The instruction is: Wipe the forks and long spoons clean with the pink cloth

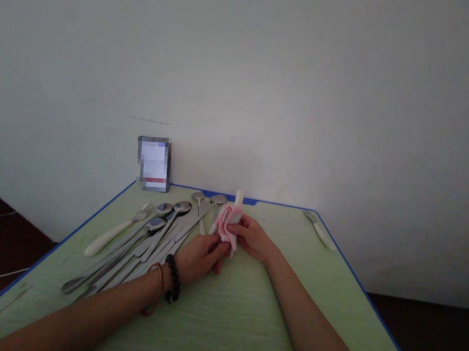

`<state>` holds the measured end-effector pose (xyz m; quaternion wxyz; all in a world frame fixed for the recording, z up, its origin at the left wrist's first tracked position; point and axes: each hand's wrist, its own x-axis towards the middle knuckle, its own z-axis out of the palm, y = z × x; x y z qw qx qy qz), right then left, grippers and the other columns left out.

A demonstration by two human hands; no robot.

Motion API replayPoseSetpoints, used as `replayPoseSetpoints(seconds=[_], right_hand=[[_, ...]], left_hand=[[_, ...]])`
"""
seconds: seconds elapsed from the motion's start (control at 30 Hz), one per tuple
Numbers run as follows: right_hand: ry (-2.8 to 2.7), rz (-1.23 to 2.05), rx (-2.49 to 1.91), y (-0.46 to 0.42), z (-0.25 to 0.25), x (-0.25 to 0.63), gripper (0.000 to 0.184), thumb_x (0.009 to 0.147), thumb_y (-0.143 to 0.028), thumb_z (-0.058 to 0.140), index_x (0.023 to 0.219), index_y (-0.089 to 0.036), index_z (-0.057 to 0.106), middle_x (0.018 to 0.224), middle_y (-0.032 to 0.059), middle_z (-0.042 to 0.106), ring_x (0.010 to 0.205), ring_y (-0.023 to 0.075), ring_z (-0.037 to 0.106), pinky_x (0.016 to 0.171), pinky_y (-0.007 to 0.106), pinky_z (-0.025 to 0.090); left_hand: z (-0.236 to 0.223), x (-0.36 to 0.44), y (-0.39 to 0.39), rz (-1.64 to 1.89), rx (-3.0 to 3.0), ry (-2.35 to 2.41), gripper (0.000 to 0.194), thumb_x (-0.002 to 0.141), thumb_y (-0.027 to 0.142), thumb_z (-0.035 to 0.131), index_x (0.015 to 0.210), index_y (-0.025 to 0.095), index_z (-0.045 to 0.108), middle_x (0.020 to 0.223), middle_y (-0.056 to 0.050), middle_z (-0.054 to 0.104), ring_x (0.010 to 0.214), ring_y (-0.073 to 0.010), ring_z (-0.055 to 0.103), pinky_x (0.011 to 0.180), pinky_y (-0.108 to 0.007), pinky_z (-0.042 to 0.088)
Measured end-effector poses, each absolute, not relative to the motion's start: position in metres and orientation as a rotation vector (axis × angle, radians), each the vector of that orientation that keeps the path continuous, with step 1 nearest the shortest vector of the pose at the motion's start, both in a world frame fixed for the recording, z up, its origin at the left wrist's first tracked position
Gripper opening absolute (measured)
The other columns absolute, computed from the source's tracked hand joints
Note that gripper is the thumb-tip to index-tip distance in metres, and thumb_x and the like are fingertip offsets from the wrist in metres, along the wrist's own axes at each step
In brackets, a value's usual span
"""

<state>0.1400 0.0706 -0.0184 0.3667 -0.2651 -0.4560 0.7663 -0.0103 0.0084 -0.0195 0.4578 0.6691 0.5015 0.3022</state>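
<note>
Above the middle of the table, a folded pink-and-white cloth [228, 225] is wrapped around a utensil whose white handle [239, 198] sticks out at the top. The cloth hides the utensil's other end, so its kind cannot be told. My right hand [254, 237] pinches the cloth from the right side. From the lower left, my left hand [203, 254] grips the bottom of the cloth, its fingers closed. Just left of it lies a pile of metal spoons [181, 208] and table knives [175, 238], partly covered by my left forearm.
A fork with a white handle [109, 238] lies at the pile's left. Near the right edge of the green table [225, 323] rests another white-handled utensil [319, 230]. A phone-like device [155, 162] leans against the wall [263, 92] at the back left.
</note>
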Motion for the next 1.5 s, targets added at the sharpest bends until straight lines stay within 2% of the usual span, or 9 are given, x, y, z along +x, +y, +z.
replayPoseSetpoints(seconds=[0.17, 0.47, 0.6, 0.77, 1.0, 1.1, 1.27, 1.5], right_hand=[[-1.213, 1.841, -0.727, 0.072, -0.023, 0.136, 0.017, 0.061, -0.018, 0.071, 0.077, -0.016, 0.066, 0.073, -0.0007, 0.065, 0.068, 0.0113, 0.056, 0.068, 0.024, 0.043], [-1.047, 1.784, -0.710, 0.072, -0.023, 0.135, 0.021, 0.064, -0.029, 0.072, 0.078, -0.015, 0.065, 0.069, -0.0007, 0.064, 0.062, 0.0101, 0.054, 0.063, 0.023, 0.041], [-0.894, 1.760, -0.716, 0.077, -0.024, 0.136, 0.017, 0.064, -0.026, 0.070, 0.074, -0.014, 0.064, 0.067, -0.0002, 0.065, 0.060, 0.0103, 0.054, 0.062, 0.023, 0.043], [-0.738, 1.769, -0.656, 0.082, -0.023, 0.136, 0.009, 0.067, -0.020, 0.060, 0.074, -0.015, 0.062, 0.064, 0.0001, 0.063, 0.062, 0.0141, 0.057, 0.064, 0.027, 0.046], [-0.663, 1.875, -0.558, 0.084, -0.021, 0.140, 0.014, 0.068, -0.020, 0.052, 0.080, -0.018, 0.061, 0.068, 0.0001, 0.064, 0.066, 0.0166, 0.059, 0.066, 0.030, 0.048], [-0.692, 1.883, -0.558, 0.083, -0.021, 0.140, 0.013, 0.069, -0.021, 0.054, 0.080, -0.019, 0.061, 0.071, 0.0000, 0.065, 0.066, 0.0156, 0.058, 0.066, 0.029, 0.047], [-0.886, 1.839, -0.616, 0.077, -0.022, 0.138, 0.019, 0.070, -0.033, 0.064, 0.080, -0.017, 0.061, 0.071, 0.0007, 0.065, 0.063, 0.0137, 0.056, 0.062, 0.027, 0.044], [-1.051, 1.847, -0.726, 0.072, -0.020, 0.136, 0.026, 0.060, -0.025, 0.075, 0.079, -0.015, 0.062, 0.065, -0.0006, 0.062, 0.058, 0.0105, 0.053, 0.057, 0.023, 0.041]], left_hand=[[-0.022, -0.010, 0.011, 0.753, 1.586, 1.262, 0.034, 0.085, 0.038, 0.036, 0.064, 0.017, 0.052, 0.042, 0.004, 0.055, 0.035, -0.0093, 0.045, 0.039, -0.019, 0.034], [-0.016, -0.007, 0.011, 0.763, 1.450, 1.246, 0.034, 0.079, 0.039, 0.033, 0.058, 0.018, 0.049, 0.037, 0.004, 0.050, 0.033, -0.0090, 0.041, 0.037, -0.019, 0.030], [-0.017, -0.008, 0.010, 0.742, 1.447, 1.228, 0.033, 0.078, 0.037, 0.036, 0.056, 0.018, 0.050, 0.036, 0.003, 0.050, 0.032, -0.0089, 0.039, 0.038, -0.020, 0.029], [-0.020, -0.009, 0.011, 0.741, 1.476, 1.193, 0.031, 0.079, 0.037, 0.038, 0.061, 0.017, 0.053, 0.039, 0.003, 0.053, 0.035, -0.0100, 0.042, 0.040, -0.020, 0.032], [-0.024, -0.008, 0.011, 0.782, 1.513, 1.184, 0.029, 0.082, 0.039, 0.038, 0.077, 0.017, 0.056, 0.046, 0.003, 0.056, 0.039, -0.0109, 0.044, 0.041, -0.020, 0.032], [-0.022, -0.008, 0.010, 0.797, 1.518, 1.185, 0.032, 0.085, 0.040, 0.035, 0.083, 0.017, 0.056, 0.048, 0.003, 0.056, 0.039, -0.0118, 0.044, 0.040, -0.021, 0.032], [-0.021, -0.008, 0.011, 0.775, 1.544, 1.180, 0.031, 0.086, 0.041, 0.036, 0.080, 0.018, 0.056, 0.049, 0.002, 0.056, 0.039, -0.0122, 0.044, 0.041, -0.021, 0.032], [-0.019, -0.010, 0.009, 0.737, 1.630, 1.205, 0.030, 0.086, 0.037, 0.037, 0.076, 0.017, 0.056, 0.049, 0.003, 0.056, 0.041, -0.0113, 0.045, 0.042, -0.020, 0.032]])
